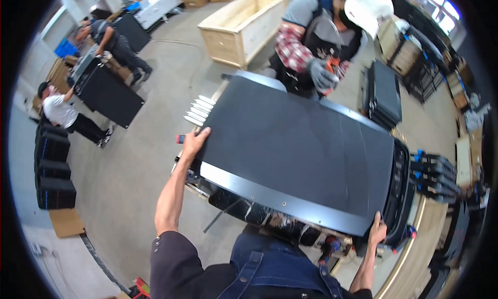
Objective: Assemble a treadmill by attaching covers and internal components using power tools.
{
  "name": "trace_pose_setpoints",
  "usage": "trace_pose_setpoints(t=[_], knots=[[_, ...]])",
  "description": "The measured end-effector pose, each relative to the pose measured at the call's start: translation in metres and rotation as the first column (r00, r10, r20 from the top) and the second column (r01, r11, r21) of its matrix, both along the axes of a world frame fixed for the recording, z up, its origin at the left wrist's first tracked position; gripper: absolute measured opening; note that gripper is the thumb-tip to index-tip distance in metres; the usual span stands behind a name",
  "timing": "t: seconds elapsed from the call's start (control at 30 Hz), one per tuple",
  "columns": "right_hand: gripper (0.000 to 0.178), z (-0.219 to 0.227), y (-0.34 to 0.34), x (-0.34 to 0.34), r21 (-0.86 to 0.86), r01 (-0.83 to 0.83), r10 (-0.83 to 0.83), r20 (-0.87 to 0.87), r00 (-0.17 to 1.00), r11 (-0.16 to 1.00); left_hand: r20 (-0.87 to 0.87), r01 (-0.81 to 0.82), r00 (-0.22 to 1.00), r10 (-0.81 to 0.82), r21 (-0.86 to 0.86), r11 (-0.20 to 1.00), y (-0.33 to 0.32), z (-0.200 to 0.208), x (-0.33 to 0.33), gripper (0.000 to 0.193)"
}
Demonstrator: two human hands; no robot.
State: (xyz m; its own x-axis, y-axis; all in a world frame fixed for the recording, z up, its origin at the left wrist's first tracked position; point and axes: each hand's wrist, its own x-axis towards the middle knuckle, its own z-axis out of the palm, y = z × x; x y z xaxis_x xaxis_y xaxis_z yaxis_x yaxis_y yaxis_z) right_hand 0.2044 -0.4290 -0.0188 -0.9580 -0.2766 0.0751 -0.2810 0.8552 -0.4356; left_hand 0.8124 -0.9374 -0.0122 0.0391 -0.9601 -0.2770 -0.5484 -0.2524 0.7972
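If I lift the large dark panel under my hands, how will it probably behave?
The panel is probably fairly stiff, as its face shows no sag. It may be awkward to balance: your left hand and right hand are far apart at its edges. Its shiny, silvery near strip might feel slippery.

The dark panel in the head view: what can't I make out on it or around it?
All in the head view:
- Underside of the dark panel: hidden by its own top face.
- Full grip of the left hand and right hand: the hands themselves and the panel's edge hide some fingers.
- Kind of orange tool across the panel: blurred, partly covered by a gray glove.
- Right sleeve: cut off by the lower edge.
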Motion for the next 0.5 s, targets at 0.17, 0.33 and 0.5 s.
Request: trace_pose_setpoints(t=[0.17, 0.33, 0.5], knots=[[0.074, 0.001, -0.001, 0.001, -0.037, -0.067, 0.066, -0.033, 0.997, 0.997, -0.114, -0.033, 0.993, 0.024, -0.079, 0.996, -0.002, 0.012, 0.009, 0.057], [0.071, 0.004, -0.024, 0.015, -0.061, -0.002, 0.002, -0.004, 1.000, 0.998, -0.028, -0.062, 0.998, 0.060, -0.079, 0.995, -0.010, -0.001, 0.021, 0.062], [0.075, 0.006, -0.009, 0.006, -0.030, 0.037, -0.035, 0.091, 0.995, 0.999, -0.054, -0.065, 0.996, 0.065, 0.001, 0.998, -0.009, -0.012, 0.008, 0.066]])
